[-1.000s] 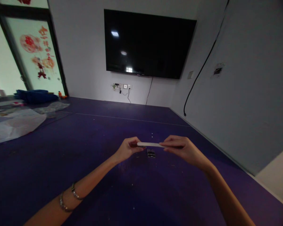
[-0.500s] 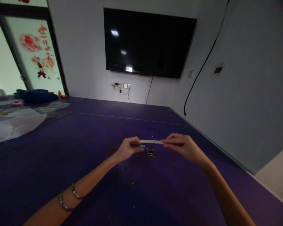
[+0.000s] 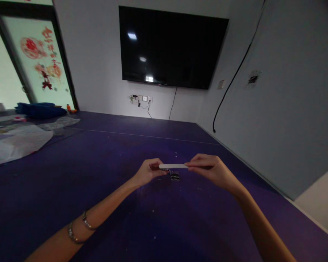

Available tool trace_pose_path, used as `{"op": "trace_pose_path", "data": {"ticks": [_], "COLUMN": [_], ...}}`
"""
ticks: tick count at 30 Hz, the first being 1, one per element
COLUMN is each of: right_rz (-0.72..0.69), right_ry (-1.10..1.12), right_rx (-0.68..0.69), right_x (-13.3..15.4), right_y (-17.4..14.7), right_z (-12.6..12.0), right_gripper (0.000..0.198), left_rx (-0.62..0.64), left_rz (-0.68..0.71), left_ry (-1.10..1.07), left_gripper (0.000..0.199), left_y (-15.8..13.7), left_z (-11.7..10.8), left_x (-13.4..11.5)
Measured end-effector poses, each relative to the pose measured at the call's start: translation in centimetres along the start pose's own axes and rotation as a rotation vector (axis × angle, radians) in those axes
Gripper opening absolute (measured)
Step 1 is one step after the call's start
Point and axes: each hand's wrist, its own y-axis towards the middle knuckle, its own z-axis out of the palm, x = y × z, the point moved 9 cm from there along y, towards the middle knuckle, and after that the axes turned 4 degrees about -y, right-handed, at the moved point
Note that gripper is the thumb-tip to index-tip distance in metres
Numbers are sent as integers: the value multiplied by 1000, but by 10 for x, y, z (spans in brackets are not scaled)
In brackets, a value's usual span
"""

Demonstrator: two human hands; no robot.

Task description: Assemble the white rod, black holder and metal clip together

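Note:
My right hand [image 3: 207, 165] is closed, with thumb and fingers pinching the right end of a flat white strip [image 3: 173, 166] that looks like a nail file. The strip lies level, and its rounded left end reaches the fingertips of my left hand [image 3: 149, 171]. Between the left thumb and fingers is a small dark, silvery-specked piece [image 3: 166, 170], too small to name and partly under the strip. Just below the strip, a small black-and-white packet [image 3: 175, 176] lies on the purple surface [image 3: 120, 218]. Two bracelets [image 3: 74, 234] circle my left wrist.
White plastic sheeting [image 3: 19, 143] and a dark blue cloth bundle [image 3: 41, 110] lie at the far left. A wall-mounted television [image 3: 169, 47] is ahead. At the right, a black cable [image 3: 233, 78] hangs down the wall. Tiny pale bits dot the surface.
The white strip has shifted slightly left and down and tilted, so its rounded left end now shows over the left fingertips. Both hands stay nearly in place.

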Motion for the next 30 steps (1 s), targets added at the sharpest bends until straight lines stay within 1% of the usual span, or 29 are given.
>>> {"op": "trace_pose_path", "data": {"ticks": [3, 8, 13, 18, 23, 28, 30], "right_rz": [2, 44, 18, 67, 35, 68, 66], "right_ry": [34, 28, 78, 97, 117, 131, 147], "right_rx": [24, -30, 24, -23, 24, -23, -22], "right_x": [0, -8, -5, -11, -11, -19, -19], "right_y": [0, -1, -1, -1, -1, -1, -1], "right_z": [2, -5, 0, -4, 1, -4, -4], "right_gripper": [20, 19, 20, 19, 20, 20, 20], "left_rx": [-1, 3, -1, 0, 7, 3, 9], "left_rz": [15, 23, 24, 29, 21, 27, 29], "left_ry": [20, 38, 25, 23, 38, 20, 9], "left_gripper": [22, 21, 19, 19, 18, 19, 18], "left_y": [-1, -3, -3, -5, -6, -7, -8], "left_z": [0, 2, 3, 4, 6, 6, 7], "left_x": [-3, -8, -8, -9, -12, -13, -13]}}
